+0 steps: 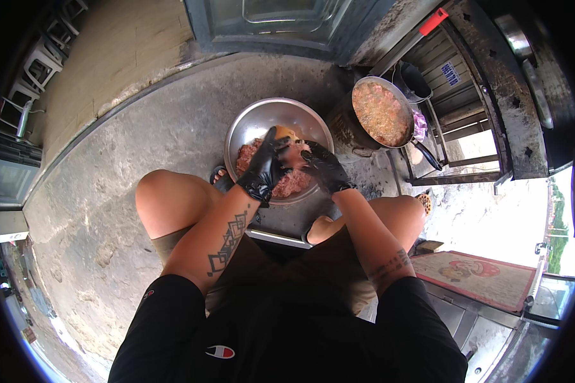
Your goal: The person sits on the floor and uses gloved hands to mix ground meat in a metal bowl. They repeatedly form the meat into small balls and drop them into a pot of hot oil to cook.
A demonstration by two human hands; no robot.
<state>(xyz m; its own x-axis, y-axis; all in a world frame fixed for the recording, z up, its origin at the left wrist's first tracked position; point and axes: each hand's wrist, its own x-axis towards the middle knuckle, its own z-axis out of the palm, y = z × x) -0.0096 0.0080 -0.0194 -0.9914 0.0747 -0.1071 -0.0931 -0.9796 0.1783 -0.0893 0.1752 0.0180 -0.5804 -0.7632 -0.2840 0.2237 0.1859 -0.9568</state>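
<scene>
A wide stainless-steel bowl (pixel 278 106) stands on the floor between my feet, with raw minced meat (pixel 291 184) inside. Both my hands wear black gloves and hover over the bowl. A blurred lump of the pink meat (pixel 294 155) lies between them, touched by the fingers of each. My left hand (pixel 263 167) comes in from the left, its thumb pointing up towards the far side. From the right, my right hand (pixel 323 166) curls its fingers in over the lump. Just past the fingertips is a yellow-orange item (pixel 285 132), partly hidden; I cannot tell what it is.
A frying pan (pixel 382 112) of bubbling oil with pinkish pieces sits on a dark round stove (pixel 347 129) right of the bowl; its black handle (pixel 426 154) points towards me. Behind it are a dark bucket (pixel 413 81) and sooty metal cart (pixel 508 95). A glass-panelled cabinet (pixel 287 28) stands ahead.
</scene>
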